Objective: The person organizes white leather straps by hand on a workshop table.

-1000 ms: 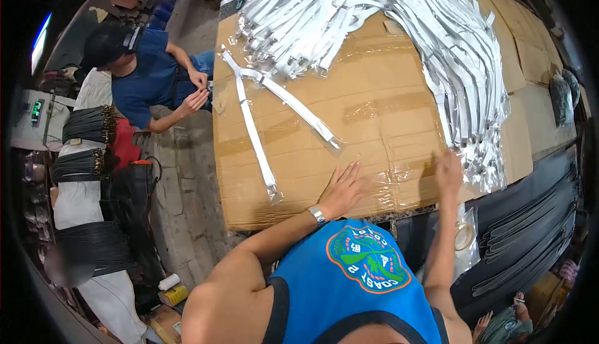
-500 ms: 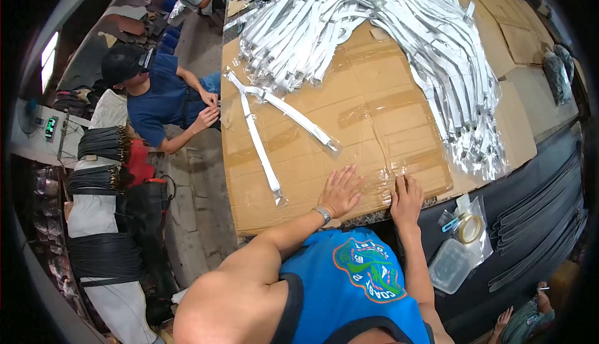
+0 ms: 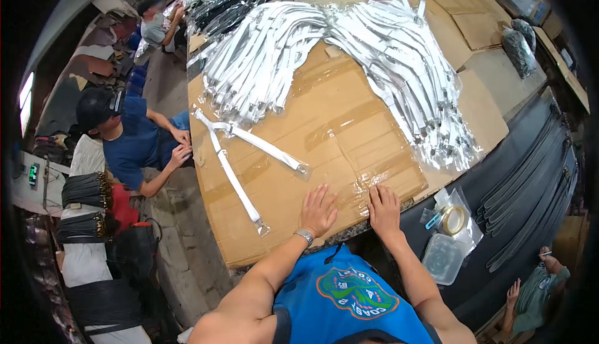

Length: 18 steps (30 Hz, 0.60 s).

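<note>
My left hand (image 3: 319,211), with a metal-banded watch at the wrist, lies flat on the cardboard sheet (image 3: 337,147) near its front edge. A short way to its right, my right hand (image 3: 384,211) rests on the same sheet, palm down with fingers stretched out. Neither holds anything. One pair of white Y-shaped suspenders (image 3: 234,185) is laid out left of my left hand, apart from it, its ends in clear plastic. Farther back are two heaps of white suspenders, a left heap (image 3: 265,57) and a right heap (image 3: 409,75), with shiny wrapped ends.
Right of my right hand are a tape roll (image 3: 453,219), a light-blue tool (image 3: 433,221) and a clear plastic box (image 3: 444,258). Black straps (image 3: 524,194) lie beyond them. A co-worker in a dark cap (image 3: 134,144) sits at the table's left side; other people are farther off.
The view has turned and shifted, so the table sits lower and farther left. Both hands still lie on the cardboard, and the suspenders keep their places.
</note>
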Each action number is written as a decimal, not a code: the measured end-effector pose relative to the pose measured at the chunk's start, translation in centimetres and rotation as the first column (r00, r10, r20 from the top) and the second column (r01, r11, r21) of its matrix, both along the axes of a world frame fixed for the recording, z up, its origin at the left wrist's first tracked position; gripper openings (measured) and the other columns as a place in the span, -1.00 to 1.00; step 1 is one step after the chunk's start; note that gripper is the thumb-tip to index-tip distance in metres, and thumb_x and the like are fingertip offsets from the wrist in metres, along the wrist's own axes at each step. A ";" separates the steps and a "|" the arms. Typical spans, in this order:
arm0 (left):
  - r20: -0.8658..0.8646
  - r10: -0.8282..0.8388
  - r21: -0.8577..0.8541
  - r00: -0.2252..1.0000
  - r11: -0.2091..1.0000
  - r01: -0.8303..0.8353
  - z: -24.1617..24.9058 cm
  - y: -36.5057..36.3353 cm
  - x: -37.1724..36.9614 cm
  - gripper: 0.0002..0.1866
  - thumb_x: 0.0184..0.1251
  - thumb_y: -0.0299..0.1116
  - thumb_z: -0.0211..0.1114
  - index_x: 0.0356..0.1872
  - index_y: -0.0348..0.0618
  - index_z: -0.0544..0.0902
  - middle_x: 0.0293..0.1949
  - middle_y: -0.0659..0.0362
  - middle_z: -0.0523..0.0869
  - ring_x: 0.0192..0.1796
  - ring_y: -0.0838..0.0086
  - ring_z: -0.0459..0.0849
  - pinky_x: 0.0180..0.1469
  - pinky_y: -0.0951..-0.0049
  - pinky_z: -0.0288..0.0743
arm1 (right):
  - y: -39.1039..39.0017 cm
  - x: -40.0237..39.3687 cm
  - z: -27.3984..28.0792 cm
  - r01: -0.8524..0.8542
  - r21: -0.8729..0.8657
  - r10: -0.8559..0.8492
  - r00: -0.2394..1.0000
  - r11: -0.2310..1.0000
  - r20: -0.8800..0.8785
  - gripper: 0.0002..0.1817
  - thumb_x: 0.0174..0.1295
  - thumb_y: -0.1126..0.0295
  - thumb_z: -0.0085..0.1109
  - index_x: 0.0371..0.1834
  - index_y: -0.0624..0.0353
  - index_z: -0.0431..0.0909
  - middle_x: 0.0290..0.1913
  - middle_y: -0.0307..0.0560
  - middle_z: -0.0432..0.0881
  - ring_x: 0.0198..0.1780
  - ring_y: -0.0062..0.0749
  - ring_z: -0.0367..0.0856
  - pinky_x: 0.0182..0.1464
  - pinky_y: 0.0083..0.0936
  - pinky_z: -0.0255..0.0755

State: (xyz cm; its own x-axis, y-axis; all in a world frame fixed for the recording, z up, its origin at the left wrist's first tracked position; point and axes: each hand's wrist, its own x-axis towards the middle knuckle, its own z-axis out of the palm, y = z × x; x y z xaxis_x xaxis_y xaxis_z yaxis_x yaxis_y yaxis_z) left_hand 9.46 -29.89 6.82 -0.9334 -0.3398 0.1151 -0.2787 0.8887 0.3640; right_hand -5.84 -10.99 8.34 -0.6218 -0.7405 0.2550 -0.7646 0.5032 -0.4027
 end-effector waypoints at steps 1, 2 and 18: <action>-0.004 0.004 0.004 1.000 1.000 -0.004 -0.1 0.0 0.1 -0.48 0.29 -0.07 0.18 0.27 0.08 0.49 0.45 0.03 0.28 0.50 0.18 0.18 0.48 -0.01 -0.03 | 0.1 0.2 0.3 0.015 0.017 -0.014 1.000 1.000 -0.011 -0.46 0.10 0.37 0.27 0.21 0.12 0.43 0.23 0.05 0.41 0.31 0.01 0.32 0.33 -0.03 0.14; -0.015 -0.001 0.012 1.000 1.000 0.001 -0.4 0.2 0.2 -0.48 0.28 -0.07 0.19 0.26 0.08 0.49 0.45 0.02 0.28 0.50 0.16 0.18 0.47 -0.02 -0.03 | 0.4 0.8 0.8 0.025 0.037 -0.024 1.000 0.999 -0.020 -0.46 0.09 0.38 0.28 0.20 0.12 0.44 0.21 0.05 0.42 0.30 0.01 0.32 0.32 -0.03 0.15; -0.098 -0.038 0.025 0.994 0.999 0.041 -3.2 0.3 1.2 -0.50 0.38 -0.12 0.12 0.31 0.00 0.45 0.41 -0.09 0.32 0.49 0.06 0.17 0.49 -0.04 -0.05 | 16.2 15.4 0.1 0.352 0.136 -0.354 0.682 0.926 0.640 -0.69 0.25 0.25 0.15 0.00 0.11 0.64 -0.04 0.04 0.69 -0.03 -0.03 0.66 0.03 -0.22 0.52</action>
